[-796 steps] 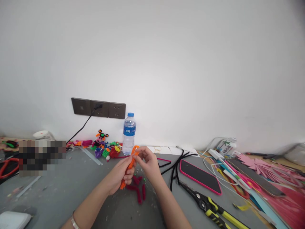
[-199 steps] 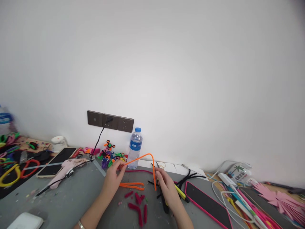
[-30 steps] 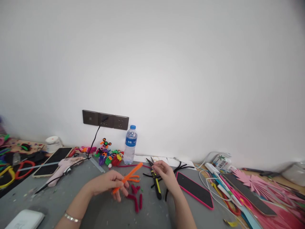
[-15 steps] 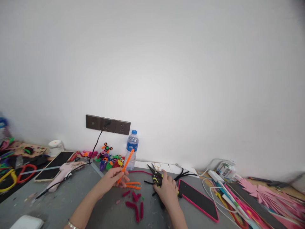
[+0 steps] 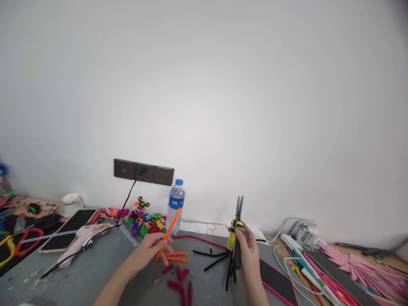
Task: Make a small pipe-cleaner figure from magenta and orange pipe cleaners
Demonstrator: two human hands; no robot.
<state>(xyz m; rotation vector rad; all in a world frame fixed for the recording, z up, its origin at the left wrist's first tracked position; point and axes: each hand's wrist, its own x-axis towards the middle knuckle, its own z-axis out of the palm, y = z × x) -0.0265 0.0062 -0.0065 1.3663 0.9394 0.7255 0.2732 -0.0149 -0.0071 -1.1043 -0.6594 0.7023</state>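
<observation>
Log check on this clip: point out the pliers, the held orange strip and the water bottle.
Pliers [image 5: 232,236]: head view, on the yellow handle.
Held orange strip [image 5: 172,224]: head view, mid-length above the fingers [image 5: 168,241].
Water bottle [image 5: 176,202]: head view, on the blue label.

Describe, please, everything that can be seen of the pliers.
The pliers have long, slim, grey jaws that look metallic, with a narrow gap between the tips, and black-and-yellow handles that look like plastic or rubber. The right hand grips the handles, partly hiding them. The pliers stand nearly upright, jaws up. Black strips show around the lower handles; whether they touch is unclear.
</observation>
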